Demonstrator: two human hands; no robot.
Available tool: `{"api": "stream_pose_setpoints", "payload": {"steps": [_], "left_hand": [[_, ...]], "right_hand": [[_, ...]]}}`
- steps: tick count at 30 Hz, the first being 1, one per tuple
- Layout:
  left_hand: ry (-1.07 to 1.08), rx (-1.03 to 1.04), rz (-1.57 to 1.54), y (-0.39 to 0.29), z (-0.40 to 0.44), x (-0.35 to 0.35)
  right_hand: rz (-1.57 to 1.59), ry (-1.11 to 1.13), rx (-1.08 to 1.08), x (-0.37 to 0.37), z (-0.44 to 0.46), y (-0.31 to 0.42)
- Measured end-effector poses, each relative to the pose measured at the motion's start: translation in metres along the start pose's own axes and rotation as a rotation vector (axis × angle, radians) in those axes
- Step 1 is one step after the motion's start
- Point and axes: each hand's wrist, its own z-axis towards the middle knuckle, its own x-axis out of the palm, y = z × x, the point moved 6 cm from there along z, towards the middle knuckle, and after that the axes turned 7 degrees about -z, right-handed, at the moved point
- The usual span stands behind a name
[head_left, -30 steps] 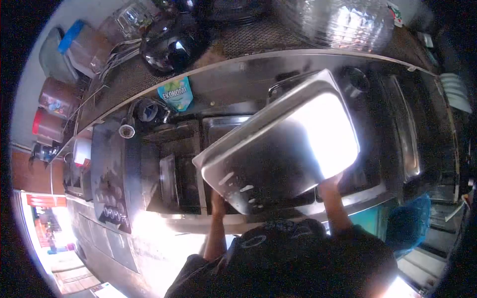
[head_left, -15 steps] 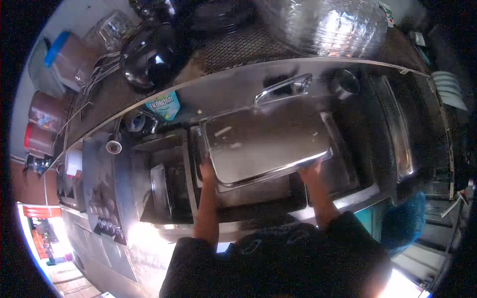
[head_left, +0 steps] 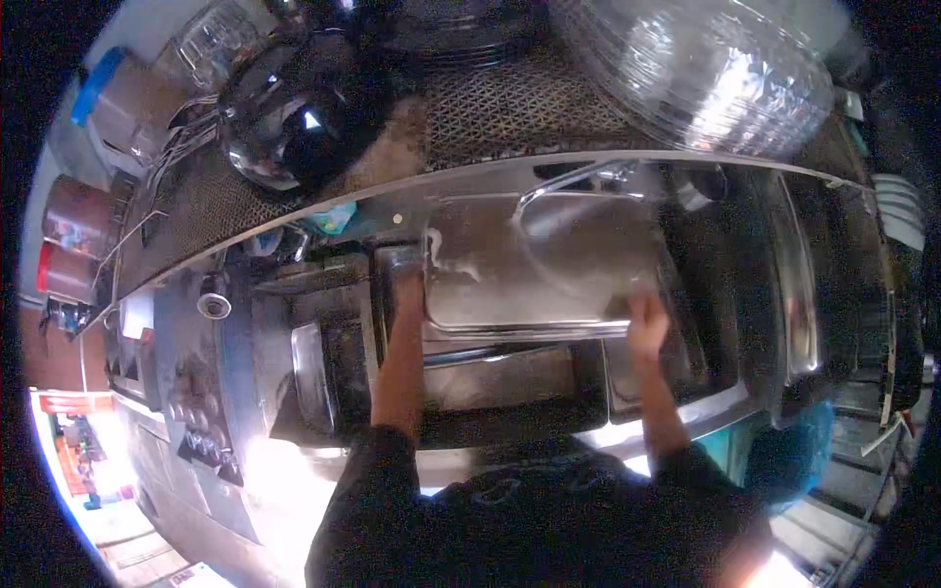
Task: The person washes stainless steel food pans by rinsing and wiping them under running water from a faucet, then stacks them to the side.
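A rectangular stainless steel pan (head_left: 549, 265) is held over the sink (head_left: 510, 387), its flat face up, close beneath the faucet (head_left: 573, 184). Pale streaks on the surface below the spout look like running water, and a whitish smear lies near the left end. My left hand (head_left: 406, 292) is closed at the pan's left edge; its fingertips are hidden. At the front right corner my right hand (head_left: 647, 328) grips the rim, somewhat blurred. A small dark patch beside its fingers cannot be made out.
Above the sink runs a perforated shelf (head_left: 520, 103) with dark bowls (head_left: 294, 127) and stacked clear plastic containers (head_left: 725, 83). A metal cup (head_left: 698, 186) stands right of the faucet. Another metal pan (head_left: 796, 284) leans at the right. A teal bin (head_left: 792, 456) is below.
The pan has gone from tilted to nearly level and shifted slightly right, further under the faucet. Both hands moved with it. My view has tipped, showing more of the shelf.
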Motion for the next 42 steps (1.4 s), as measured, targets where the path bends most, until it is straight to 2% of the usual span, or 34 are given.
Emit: {"api": "stream_pose_setpoints", "payload": {"steps": [1,2,3,4,5,6,8,10,11,12,14,16,19,20,23,24,26,29,30,32,33,35,37,39,42], "left_hand": [[0.049,0.203,0.389,0.010,0.016,-0.002],[0.053,0.537,1.083,0.018,0.031,0.002],[0.029,0.836,1.499,0.029,0.041,0.009],[0.115,0.711,1.649,0.019,0.034,0.018],[0.150,0.642,1.721,0.015,0.031,0.025],[0.189,0.573,1.792,0.010,0.028,0.031],[-0.104,0.510,1.240,-0.008,0.028,0.035],[-0.159,0.258,0.914,-0.039,0.006,0.052],[-0.081,0.041,0.862,-0.069,-0.022,0.073],[-0.025,0.183,1.107,-0.092,-0.043,0.101],[-0.068,0.707,1.456,-0.130,-0.093,0.159],[-0.187,1.082,1.537,-0.133,-0.123,0.186],[0.112,1.285,1.453,-0.124,-0.113,0.220],[0.098,1.287,1.446,-0.133,-0.099,0.225],[0.322,0.209,1.433,-0.144,-0.040,0.208],[0.337,0.090,1.436,-0.140,-0.030,0.204],[0.404,0.162,1.493,-0.131,-0.036,0.213],[0.574,0.596,1.621,-0.113,-0.082,0.254],[0.624,0.638,1.571,-0.102,-0.089,0.259],[0.655,0.477,1.242,-0.081,-0.064,0.242],[0.657,0.314,0.933,-0.066,-0.040,0.224],[0.644,0.146,0.629,-0.026,-0.001,0.198],[0.536,0.277,0.708,-0.025,0.016,0.182],[0.446,0.386,0.864,-0.029,0.015,0.177],[0.424,0.354,1.053,-0.032,0.022,0.176]], "right_hand": [[-0.197,0.136,-0.145,0.011,0.015,0.034],[-0.423,0.210,-0.228,0.033,0.027,0.045],[-0.650,0.285,-0.310,0.057,0.037,0.052],[-0.729,0.143,-0.401,0.073,0.042,0.066],[-0.803,0.000,-0.492,0.091,0.046,0.080],[-0.798,0.001,-0.501,0.112,0.055,0.082],[-0.748,0.136,-0.536,0.159,0.071,0.088],[-0.827,0.209,-0.486,0.189,0.072,0.119],[-0.914,0.279,-0.425,0.201,0.070,0.133],[-1.004,0.354,-0.363,0.207,0.070,0.138],[-0.989,0.432,-0.392,0.214,0.072,0.147],[-0.953,0.568,-0.460,0.226,0.065,0.150],[-0.991,0.599,-0.457,0.233,0.071,0.141],[-1.011,0.606,-0.448,0.233,0.077,0.135],[-0.961,0.712,-0.409,0.207,0.086,0.143],[-0.934,0.766,-0.382,0.200,0.087,0.140],[-0.926,0.706,-0.407,0.192,0.096,0.117],[-0.886,0.607,-0.440,0.208,0.100,0.083],[-0.853,0.585,-0.454,0.215,0.098,0.071],[-0.828,0.539,-0.482,0.211,0.106,0.059],[-0.825,0.522,-0.490,0.203,0.109,0.059],[-0.786,0.566,-0.380,0.190,0.104,0.082],[-0.751,0.591,-0.332,0.192,0.101,0.086],[-0.742,0.561,-0.396,0.191,0.105,0.088],[-0.768,0.516,-0.439,0.199,0.107,0.085]]}}
